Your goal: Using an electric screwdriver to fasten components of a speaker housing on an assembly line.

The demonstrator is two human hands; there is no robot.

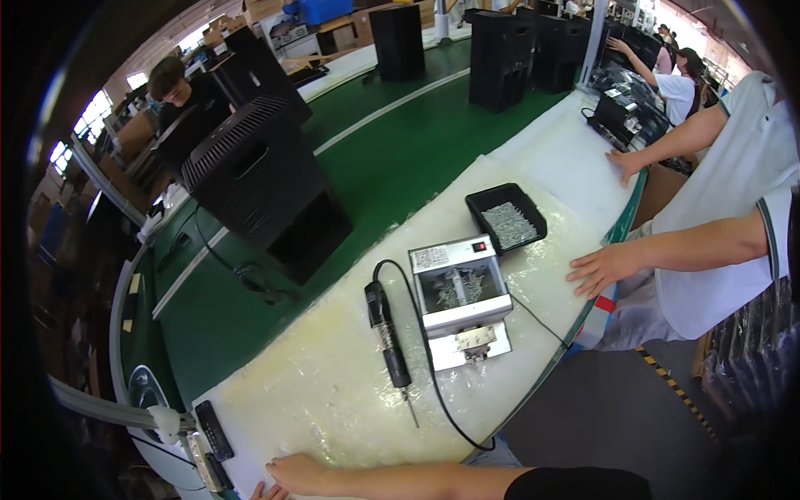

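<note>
My right forearm stretches across the near edge of the bench, and my right hand (298, 475) lies on the film-covered top (292, 408), fingers out and holding nothing visible. Beside it, at the bottom edge of the picture, only some fingers of my left hand (268, 492) show, apart and with nothing in them; the rest is cut off. Left of my hands lies a black remote control (214, 431). Farther right, an electric screwdriver (389, 335) rests with its bit toward me, next to a screw feeder (461, 287) full of loose screws.
A black tray of screws (510, 223) stands behind the feeder. Tall black cabinets (265, 187) stand on the green conveyor (400, 142). A co-worker in a white shirt (708, 275) leans both hands on the bench at right. Another person (179, 96) is beyond the conveyor. A black cable curves near the screwdriver.
</note>
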